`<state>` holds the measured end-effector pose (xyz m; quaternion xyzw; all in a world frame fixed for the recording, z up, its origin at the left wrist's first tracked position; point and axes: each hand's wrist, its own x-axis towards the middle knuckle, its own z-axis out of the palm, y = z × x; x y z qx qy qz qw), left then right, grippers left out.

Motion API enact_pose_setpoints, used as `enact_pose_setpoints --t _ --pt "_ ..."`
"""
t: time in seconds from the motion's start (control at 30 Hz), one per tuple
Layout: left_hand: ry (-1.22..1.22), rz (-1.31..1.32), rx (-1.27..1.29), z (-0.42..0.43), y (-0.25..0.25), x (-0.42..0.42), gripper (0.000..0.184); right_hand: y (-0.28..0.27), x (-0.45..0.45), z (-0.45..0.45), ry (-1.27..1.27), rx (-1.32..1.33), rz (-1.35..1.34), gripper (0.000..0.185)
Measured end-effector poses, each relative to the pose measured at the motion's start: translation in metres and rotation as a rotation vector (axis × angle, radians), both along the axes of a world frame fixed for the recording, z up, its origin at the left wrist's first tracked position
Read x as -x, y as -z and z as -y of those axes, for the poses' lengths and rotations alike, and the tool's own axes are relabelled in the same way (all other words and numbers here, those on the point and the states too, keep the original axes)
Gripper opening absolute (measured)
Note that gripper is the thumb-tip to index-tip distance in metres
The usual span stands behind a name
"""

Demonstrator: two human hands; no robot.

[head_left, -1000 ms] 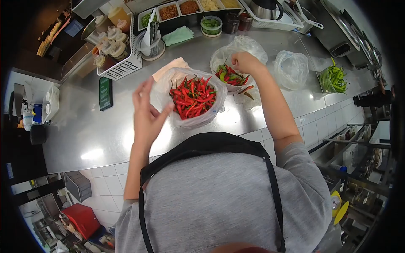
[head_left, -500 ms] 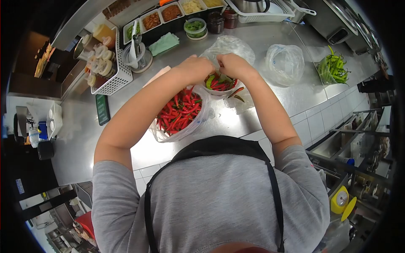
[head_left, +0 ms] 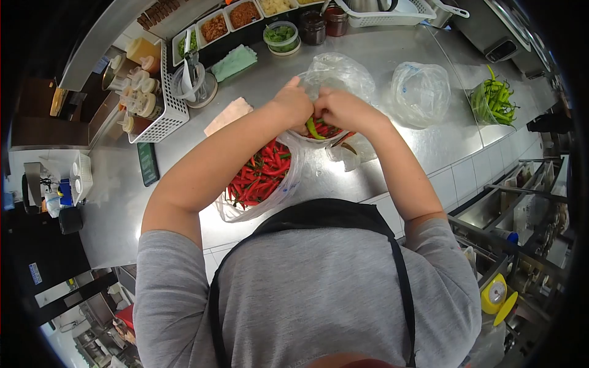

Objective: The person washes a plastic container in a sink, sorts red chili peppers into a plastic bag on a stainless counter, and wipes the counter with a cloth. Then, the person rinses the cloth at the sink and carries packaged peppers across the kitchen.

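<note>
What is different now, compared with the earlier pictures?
The left hand moved right, from beside the bag of red chillies, to join the right hand over the bowl of mixed chillies. Any grip or release is hidden. The right hand stayed near the bowl; the phone stayed put.

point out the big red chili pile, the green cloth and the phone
Red chili pile (head_left: 261, 178): head view, middle of the visible chilies.
Green cloth (head_left: 234, 63): head view, middle of its upper face.
Phone (head_left: 148, 163): head view, middle of its screen.
</note>
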<state>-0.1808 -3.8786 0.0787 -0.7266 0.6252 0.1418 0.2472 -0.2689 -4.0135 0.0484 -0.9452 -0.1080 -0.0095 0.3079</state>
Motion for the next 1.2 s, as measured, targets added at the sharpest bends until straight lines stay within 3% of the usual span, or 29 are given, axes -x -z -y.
enact_pose_setpoints --t 0.1,0.33,0.4,0.53,0.63,0.7,0.73,0.83,0.93,1.0,1.03,1.13,1.2 --pt "0.03 0.039 -0.013 0.0 0.009 0.0 0.015 -0.017 0.001 -0.015 -0.086 0.33 -0.349 0.033" --pt "0.099 0.098 0.063 -0.002 0.007 0.002 0.014 0.008 -0.012 -0.028 -0.085 0.602 -0.409 0.033" --pt "0.177 0.277 0.109 -0.002 -0.004 0.003 0.014 0.014 -0.015 -0.03 -0.076 0.638 -0.416 0.031" --pt "0.255 0.35 0.306 -0.018 -0.041 0.001 0.014 -0.001 -0.02 -0.024 -0.151 0.597 -0.466 0.027" --pt "0.203 0.26 0.448 -0.04 -0.076 0.006 0.013 -0.009 -0.021 -0.014 -0.062 0.499 -0.422 0.026" --pt "0.077 -0.008 0.574 -0.061 -0.101 0.008 0.009 -0.008 -0.028 -0.004 0.08 0.331 -0.555 0.025" --pt "0.077 -0.005 0.577 -0.073 -0.11 0.01 0.009 -0.018 -0.024 -0.004 0.08 0.335 -0.552 0.025" --pt "-0.061 -0.167 0.582 -0.109 -0.125 0.017 0.007 -0.057 -0.013 0.001 -0.08 0.426 -0.323 0.023" --pt "-0.188 -0.214 0.439 -0.143 -0.12 0.027 0.01 -0.085 -0.009 -0.004 -0.083 0.288 -0.272 0.019" --pt "-0.28 -0.283 0.255 -0.159 -0.109 0.032 0.017 -0.103 -0.008 -0.02 -0.227 0.229 -0.133 0.019" --pt "-0.312 -0.287 0.264 -0.165 -0.108 0.032 0.027 -0.109 -0.003 -0.034 -0.286 0.177 -0.013 0.019" --pt "-0.324 -0.26 0.495 -0.178 -0.117 0.031 0.033 -0.121 0.002 -0.086 -0.377 0.188 -0.062 0.021" --pt "-0.326 -0.233 0.508 -0.18 -0.128 0.028 0.036 -0.108 0.003 -0.109 -0.5 0.051 0.007 0.028"
